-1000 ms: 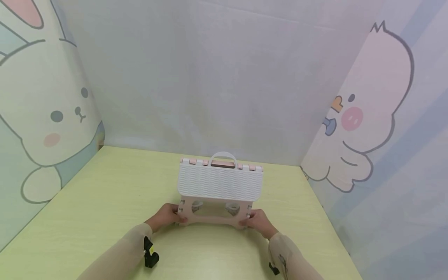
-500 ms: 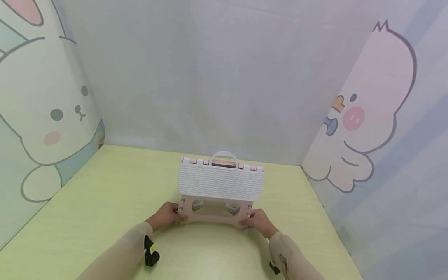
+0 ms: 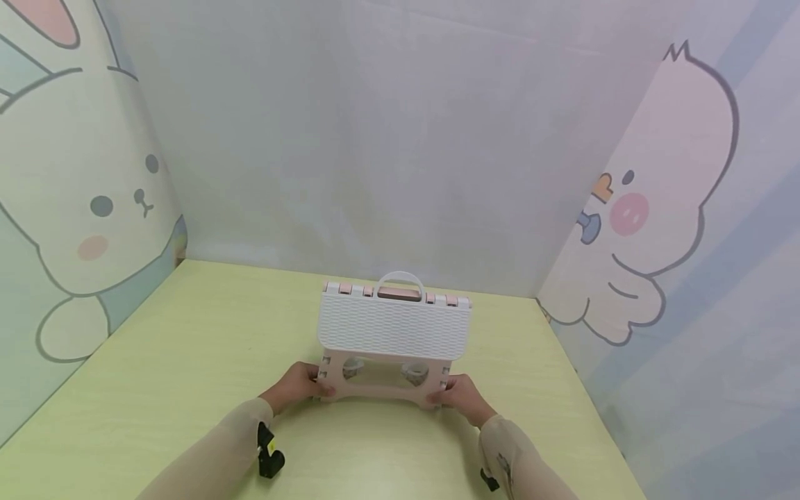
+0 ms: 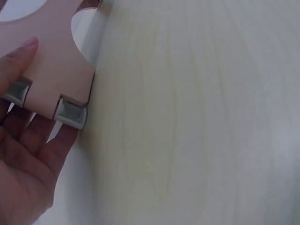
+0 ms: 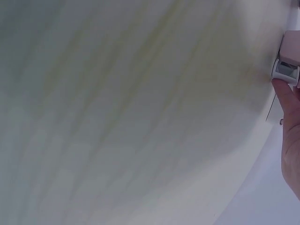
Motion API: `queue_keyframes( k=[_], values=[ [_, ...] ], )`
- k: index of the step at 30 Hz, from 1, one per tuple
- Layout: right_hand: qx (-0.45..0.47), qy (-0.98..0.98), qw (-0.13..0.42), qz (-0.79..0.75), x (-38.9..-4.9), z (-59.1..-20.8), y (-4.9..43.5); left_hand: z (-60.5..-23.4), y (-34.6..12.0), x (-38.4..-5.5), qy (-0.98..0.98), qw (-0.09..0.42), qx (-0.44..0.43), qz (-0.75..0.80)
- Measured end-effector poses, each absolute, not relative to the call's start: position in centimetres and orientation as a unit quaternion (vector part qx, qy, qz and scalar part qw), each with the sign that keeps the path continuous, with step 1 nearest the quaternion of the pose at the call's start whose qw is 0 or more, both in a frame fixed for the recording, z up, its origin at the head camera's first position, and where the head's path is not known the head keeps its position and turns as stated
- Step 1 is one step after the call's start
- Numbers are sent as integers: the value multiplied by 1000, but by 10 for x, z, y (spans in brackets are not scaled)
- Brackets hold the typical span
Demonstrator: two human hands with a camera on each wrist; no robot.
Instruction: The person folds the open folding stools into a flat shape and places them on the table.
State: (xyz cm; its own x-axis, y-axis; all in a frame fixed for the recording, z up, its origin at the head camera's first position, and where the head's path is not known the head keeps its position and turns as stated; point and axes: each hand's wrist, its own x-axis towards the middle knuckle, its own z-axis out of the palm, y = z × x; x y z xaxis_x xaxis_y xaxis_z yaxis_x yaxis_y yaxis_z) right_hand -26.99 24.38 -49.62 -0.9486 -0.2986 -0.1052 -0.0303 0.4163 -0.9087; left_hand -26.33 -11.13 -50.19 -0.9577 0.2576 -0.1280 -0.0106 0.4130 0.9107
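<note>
A folding step stool (image 3: 394, 323) with a white textured top, pale pink legs and a white carrying handle (image 3: 400, 279) stands on the table in the head view. Its top slants down toward me. My left hand (image 3: 296, 385) grips the left edge of the pink leg panel, thumb on the front face. In the left wrist view that thumb presses the pink panel (image 4: 56, 65), with the fingers behind the hinged edge. My right hand (image 3: 464, 398) holds the panel's right edge the same way. Only part of that hand (image 5: 291, 126) shows in the right wrist view.
The pale yellow wood-grain table (image 3: 187, 354) spreads around the stool. A plain curtain (image 3: 375, 139) hangs behind it. Side curtains carry a printed rabbit (image 3: 94, 187) at left and a printed chick (image 3: 650, 194) at right.
</note>
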Motion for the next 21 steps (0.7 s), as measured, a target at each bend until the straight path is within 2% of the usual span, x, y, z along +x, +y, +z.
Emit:
queue_keyframes(
  k=[21],
  values=[
    [-107,823,135,-541,-275,-502,245,-502,-111,-264,833,125,77,534]
  ],
)
